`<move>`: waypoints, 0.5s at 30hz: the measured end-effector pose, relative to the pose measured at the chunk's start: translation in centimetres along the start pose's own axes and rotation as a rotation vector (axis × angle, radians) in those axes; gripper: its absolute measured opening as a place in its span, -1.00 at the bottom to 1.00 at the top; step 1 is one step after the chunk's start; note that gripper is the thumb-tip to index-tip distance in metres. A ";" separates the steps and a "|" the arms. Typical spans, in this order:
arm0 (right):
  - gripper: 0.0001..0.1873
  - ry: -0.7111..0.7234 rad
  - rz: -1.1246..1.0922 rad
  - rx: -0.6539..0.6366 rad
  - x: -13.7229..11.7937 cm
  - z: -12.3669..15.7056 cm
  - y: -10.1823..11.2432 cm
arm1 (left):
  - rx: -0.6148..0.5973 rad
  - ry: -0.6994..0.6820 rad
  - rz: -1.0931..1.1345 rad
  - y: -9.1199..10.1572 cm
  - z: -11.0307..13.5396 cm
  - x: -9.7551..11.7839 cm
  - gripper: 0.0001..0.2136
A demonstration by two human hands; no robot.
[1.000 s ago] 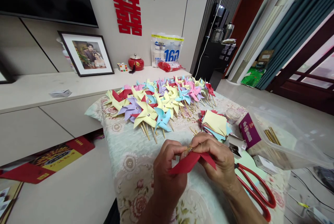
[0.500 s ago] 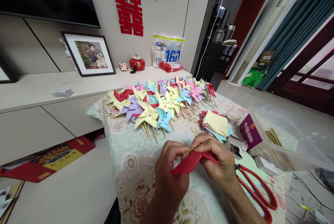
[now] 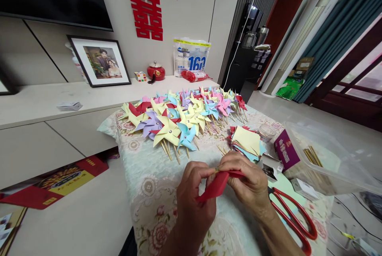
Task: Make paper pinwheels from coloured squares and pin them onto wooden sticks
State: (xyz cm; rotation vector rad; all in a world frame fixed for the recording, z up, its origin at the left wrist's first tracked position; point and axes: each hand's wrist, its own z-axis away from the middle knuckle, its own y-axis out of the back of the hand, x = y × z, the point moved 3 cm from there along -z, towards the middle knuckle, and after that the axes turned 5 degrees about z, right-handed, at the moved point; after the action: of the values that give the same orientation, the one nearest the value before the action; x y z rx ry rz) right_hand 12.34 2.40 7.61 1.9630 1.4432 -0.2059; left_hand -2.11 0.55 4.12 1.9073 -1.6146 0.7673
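A red paper pinwheel (image 3: 217, 187) is pinched between both hands above the near part of the table. My left hand (image 3: 195, 192) closes on its left side, thumb and index finger at the fold. On the other side my right hand (image 3: 247, 178) grips it, fingertips meeting the left ones at a small stick end (image 3: 217, 169). Most of the stick is hidden by the paper and fingers. Beyond my hands lie many finished paper pinwheels (image 3: 170, 130) in yellow, purple, blue, pink and red on wooden sticks. Red-handled scissors (image 3: 294, 216) rest beside my right wrist.
A stack of paper squares (image 3: 246, 140) lies past my right hand. Near it are a round clear container (image 3: 267, 132), a small open box of pins (image 3: 270, 171) and a clear plastic bin (image 3: 328, 180) holding sticks. A white cabinet (image 3: 98, 99) runs along the back.
The red paper has been folded in further; its right flap now lies closer beneath my right fingers. Both hands stay in nearly the same place. The view has shifted slightly.
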 end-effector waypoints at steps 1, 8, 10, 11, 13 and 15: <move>-0.91 -0.003 0.003 0.001 0.0 0.0 0.0 | 0.002 -0.004 -0.003 0.0 0.0 0.0 -0.81; -0.92 -0.024 0.056 0.012 -0.1 -0.1 -0.2 | 0.014 0.008 -0.038 0.1 0.1 0.1 -0.81; -0.91 -0.020 0.071 0.020 -0.1 -0.1 -0.3 | 0.020 0.004 -0.044 0.0 0.1 0.1 -0.80; -0.91 -0.018 0.077 0.026 0.0 -0.1 -0.3 | 0.021 0.003 -0.045 0.0 0.1 0.1 -0.80; -0.92 -0.015 0.087 0.034 0.0 -0.1 -0.3 | 0.016 0.004 -0.049 0.0 0.0 0.1 -0.80; -0.92 -0.014 0.090 0.035 0.1 -0.1 -0.4 | 0.016 0.009 -0.052 0.0 0.0 0.1 -0.79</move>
State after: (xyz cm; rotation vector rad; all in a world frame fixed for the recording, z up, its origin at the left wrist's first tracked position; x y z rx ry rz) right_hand 12.03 2.55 7.46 2.0458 1.3471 -0.2059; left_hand -2.12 0.44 4.18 1.9465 -1.5510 0.7686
